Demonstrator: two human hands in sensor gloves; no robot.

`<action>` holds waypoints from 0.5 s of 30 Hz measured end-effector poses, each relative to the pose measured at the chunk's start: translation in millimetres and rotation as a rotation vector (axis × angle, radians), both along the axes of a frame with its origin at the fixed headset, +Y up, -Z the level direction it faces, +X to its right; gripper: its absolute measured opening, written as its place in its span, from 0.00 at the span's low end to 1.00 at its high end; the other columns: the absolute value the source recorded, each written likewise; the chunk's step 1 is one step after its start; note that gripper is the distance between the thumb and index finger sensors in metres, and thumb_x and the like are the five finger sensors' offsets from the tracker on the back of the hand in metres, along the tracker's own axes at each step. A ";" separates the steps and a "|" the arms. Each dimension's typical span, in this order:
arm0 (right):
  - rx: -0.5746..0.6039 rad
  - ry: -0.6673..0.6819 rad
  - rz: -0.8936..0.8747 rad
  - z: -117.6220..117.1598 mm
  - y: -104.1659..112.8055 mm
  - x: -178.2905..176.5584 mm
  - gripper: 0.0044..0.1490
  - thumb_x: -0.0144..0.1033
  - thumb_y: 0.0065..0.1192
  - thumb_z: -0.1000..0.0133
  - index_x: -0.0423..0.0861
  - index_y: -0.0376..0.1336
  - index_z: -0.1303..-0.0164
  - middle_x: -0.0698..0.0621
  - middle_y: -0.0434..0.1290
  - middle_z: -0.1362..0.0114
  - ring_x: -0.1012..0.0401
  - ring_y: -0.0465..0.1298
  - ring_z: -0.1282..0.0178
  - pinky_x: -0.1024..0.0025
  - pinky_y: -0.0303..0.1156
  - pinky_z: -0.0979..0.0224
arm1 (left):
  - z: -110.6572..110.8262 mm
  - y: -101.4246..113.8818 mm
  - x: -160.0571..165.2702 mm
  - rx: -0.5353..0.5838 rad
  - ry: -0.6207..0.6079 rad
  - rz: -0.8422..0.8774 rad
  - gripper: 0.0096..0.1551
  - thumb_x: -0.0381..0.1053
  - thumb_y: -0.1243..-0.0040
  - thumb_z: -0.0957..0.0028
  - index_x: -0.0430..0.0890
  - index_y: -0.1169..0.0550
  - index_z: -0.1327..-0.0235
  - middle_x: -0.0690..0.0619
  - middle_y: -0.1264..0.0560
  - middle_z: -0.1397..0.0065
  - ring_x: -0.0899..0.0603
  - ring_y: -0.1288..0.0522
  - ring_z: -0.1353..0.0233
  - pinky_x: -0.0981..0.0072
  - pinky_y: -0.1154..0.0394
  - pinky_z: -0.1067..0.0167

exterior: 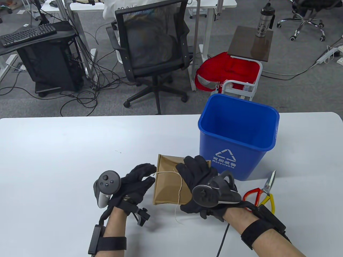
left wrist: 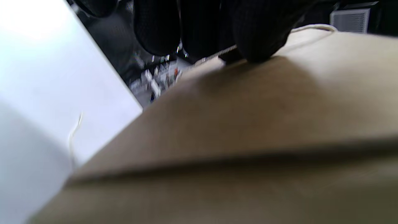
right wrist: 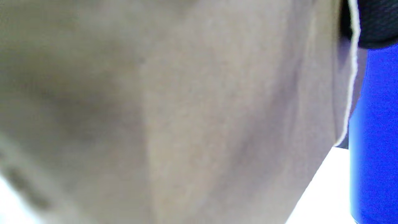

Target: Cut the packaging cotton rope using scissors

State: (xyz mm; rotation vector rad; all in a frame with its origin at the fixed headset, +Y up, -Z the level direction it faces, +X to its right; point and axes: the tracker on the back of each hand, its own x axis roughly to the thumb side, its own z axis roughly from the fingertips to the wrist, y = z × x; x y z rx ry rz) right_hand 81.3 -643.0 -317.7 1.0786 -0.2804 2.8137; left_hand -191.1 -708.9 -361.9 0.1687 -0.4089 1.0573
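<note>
Rope (exterior: 179, 187), thin and white, is the thing to watch: it crosses the top of the brown paper package (exterior: 168, 188) in the table view, one strand running from the package's nine o'clock edge toward three o'clock, another dropping from the middle toward six o'clock, over the near edge, with its loose tail lying on the white surface (exterior: 53, 160). The package sits between the two hands, just in front of the blue recycling bin (exterior: 235, 139), which stands at about one o'clock from it. The left hand (exterior: 134, 184) is at the package's nine o'clock side, fingers mostly straight, and its fingertips seem to pinch the rope end at that edge; the left wrist view shows a fingertip (left wrist: 258, 40) pressed down on the rope (left wrist: 311, 29) on the package top (left wrist: 248, 124). The right hand (exterior: 199, 182) lies over the package's three o'clock side, fingers spread and fairly flat, pressing it down rather than clutching anything. The scissors (exterior: 264, 191), with red and yellow handles, lie untouched at three o'clock from the package, blades pointing to twelve o'clock, just beside the right wrist. My judgement: the right hand is clearly the nearer one to fetch them, while the left keeps the horizontal strand taut for a cut across it.
</note>
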 end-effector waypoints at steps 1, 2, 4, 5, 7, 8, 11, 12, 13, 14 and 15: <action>0.014 0.005 0.006 -0.1 -1.3 -1.2 0.83 0.72 0.82 0.64 0.40 0.38 0.18 0.28 0.42 0.16 0.28 0.46 0.21 0.17 0.68 0.47 | 0.1 1.0 1.4 0.014 0.003 -0.027 0.18 0.43 0.33 0.43 0.43 0.18 0.41 0.41 0.25 0.31 0.29 0.26 0.32 0.22 0.39 0.33; 0.012 0.001 0.020 -0.3 -1.7 -1.0 0.83 0.73 0.81 0.64 0.40 0.38 0.18 0.28 0.42 0.16 0.29 0.46 0.21 0.18 0.68 0.47 | 0.2 1.0 2.3 0.007 -0.009 -0.034 0.18 0.43 0.34 0.43 0.42 0.19 0.41 0.40 0.25 0.32 0.29 0.26 0.32 0.22 0.40 0.33; 0.007 0.004 0.008 -0.2 -2.6 -1.4 0.83 0.73 0.81 0.64 0.40 0.38 0.18 0.28 0.41 0.16 0.29 0.46 0.21 0.18 0.68 0.47 | -0.4 -0.2 4.3 -0.030 -0.035 -0.036 0.19 0.43 0.38 0.42 0.39 0.22 0.40 0.38 0.27 0.32 0.27 0.28 0.33 0.22 0.41 0.33; 0.001 -0.002 0.015 0.1 -2.2 -1.7 0.83 0.73 0.81 0.64 0.40 0.38 0.18 0.28 0.41 0.16 0.29 0.45 0.21 0.18 0.68 0.46 | -0.9 -1.8 3.3 -0.045 -0.013 -0.042 0.20 0.44 0.39 0.42 0.38 0.22 0.41 0.37 0.27 0.33 0.27 0.28 0.34 0.22 0.42 0.33; 0.005 -0.009 0.021 1.9 0.4 2.1 0.83 0.73 0.81 0.64 0.40 0.38 0.18 0.28 0.41 0.16 0.29 0.45 0.21 0.18 0.68 0.46 | -2.4 -6.8 -6.7 -0.060 0.094 -0.142 0.20 0.45 0.40 0.42 0.37 0.23 0.41 0.36 0.27 0.33 0.26 0.28 0.35 0.22 0.42 0.35; 0.002 -0.015 0.017 2.9 1.2 5.5 0.83 0.73 0.81 0.64 0.40 0.38 0.18 0.28 0.41 0.16 0.29 0.45 0.21 0.17 0.67 0.46 | -2.4 -9.2 -12.5 -0.075 0.149 -0.194 0.20 0.45 0.41 0.41 0.38 0.23 0.41 0.37 0.27 0.33 0.27 0.27 0.35 0.22 0.41 0.35; -0.020 -0.049 -0.007 6.8 3.8 21.3 0.83 0.73 0.81 0.64 0.40 0.38 0.18 0.28 0.41 0.16 0.29 0.45 0.21 0.17 0.67 0.46 | -3.7 -17.0 -31.9 -0.121 0.277 -0.284 0.20 0.46 0.40 0.41 0.38 0.23 0.40 0.37 0.27 0.34 0.27 0.27 0.36 0.23 0.40 0.36; -0.025 -0.059 -0.013 7.9 4.8 26.3 0.83 0.73 0.81 0.64 0.40 0.39 0.18 0.28 0.41 0.16 0.29 0.45 0.21 0.17 0.67 0.46 | -3.7 -18.5 -36.2 -0.152 0.294 -0.290 0.20 0.46 0.40 0.41 0.38 0.23 0.40 0.37 0.27 0.33 0.27 0.27 0.35 0.23 0.41 0.36; -0.037 -0.074 -0.019 10.4 5.6 33.1 0.83 0.72 0.82 0.64 0.40 0.38 0.18 0.28 0.41 0.15 0.29 0.45 0.21 0.17 0.66 0.45 | -3.6 -19.1 -39.8 -0.158 0.323 -0.295 0.20 0.46 0.40 0.41 0.38 0.23 0.40 0.36 0.28 0.33 0.27 0.28 0.35 0.22 0.41 0.36; -0.035 -0.078 -0.025 11.5 6.1 35.9 0.83 0.72 0.82 0.64 0.40 0.38 0.18 0.28 0.41 0.15 0.29 0.45 0.21 0.17 0.67 0.45 | -4.6 -19.4 -42.2 -0.160 0.334 -0.309 0.20 0.46 0.40 0.41 0.38 0.23 0.40 0.36 0.27 0.33 0.26 0.28 0.35 0.22 0.41 0.36; -0.040 -0.090 -0.036 14.5 8.0 43.5 0.83 0.72 0.82 0.65 0.40 0.39 0.18 0.28 0.41 0.15 0.29 0.45 0.21 0.17 0.67 0.46 | -4.9 -19.7 -46.1 -0.177 0.355 -0.342 0.20 0.46 0.40 0.41 0.38 0.23 0.40 0.36 0.27 0.33 0.27 0.27 0.35 0.23 0.40 0.36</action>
